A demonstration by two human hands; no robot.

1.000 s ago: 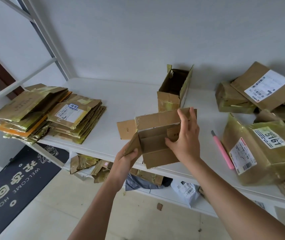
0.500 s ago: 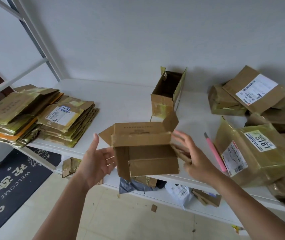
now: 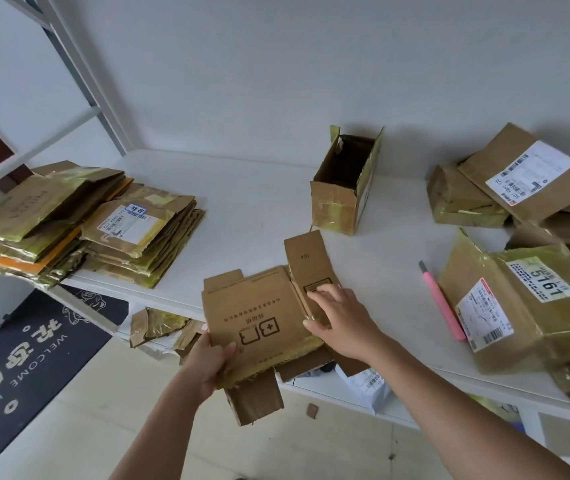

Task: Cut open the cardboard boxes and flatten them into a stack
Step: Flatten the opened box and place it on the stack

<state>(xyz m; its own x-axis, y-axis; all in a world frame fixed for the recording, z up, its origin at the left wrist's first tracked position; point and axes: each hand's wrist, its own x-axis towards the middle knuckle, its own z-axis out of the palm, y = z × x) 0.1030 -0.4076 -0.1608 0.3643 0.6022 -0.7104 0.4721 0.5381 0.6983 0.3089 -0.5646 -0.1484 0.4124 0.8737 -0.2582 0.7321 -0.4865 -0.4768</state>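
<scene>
1. Head view: the left hand (image 3: 211,362) grips the near-left corner of a flattened box (image 3: 259,323), thumb on top of the printed panel and fingers curled under it.
2. The right hand (image 3: 339,323) lies flat on the right part of the same flattened box, fingers straight and spread, pressing the panel and a folded flap down; it grasps nothing.
3. The flattened box lies between the two hands at the front edge of the white table (image 3: 242,202), its near flaps hanging past the edge toward the floor.
4. Beyond the right hand, farther back on the table, an open box (image 3: 339,199) stands upright with its top flaps raised.
5. Just to the right of the right hand a pink box cutter (image 3: 443,303) lies on the table, apart from the fingers.
6. Right of the cutter, a taped parcel (image 3: 519,306) with the label 5161 sits near the table edge; more taped parcels (image 3: 526,181) are piled behind it.
7. Well to the left of the left hand, a stack of flattened boxes (image 3: 79,220) rests on the table's left end.
8. Below the left forearm, on the floor, lies a dark welcome mat (image 3: 30,355).
9. Under the table edge, near the left hand, cardboard scraps (image 3: 155,323) lie on a lower shelf.
</scene>
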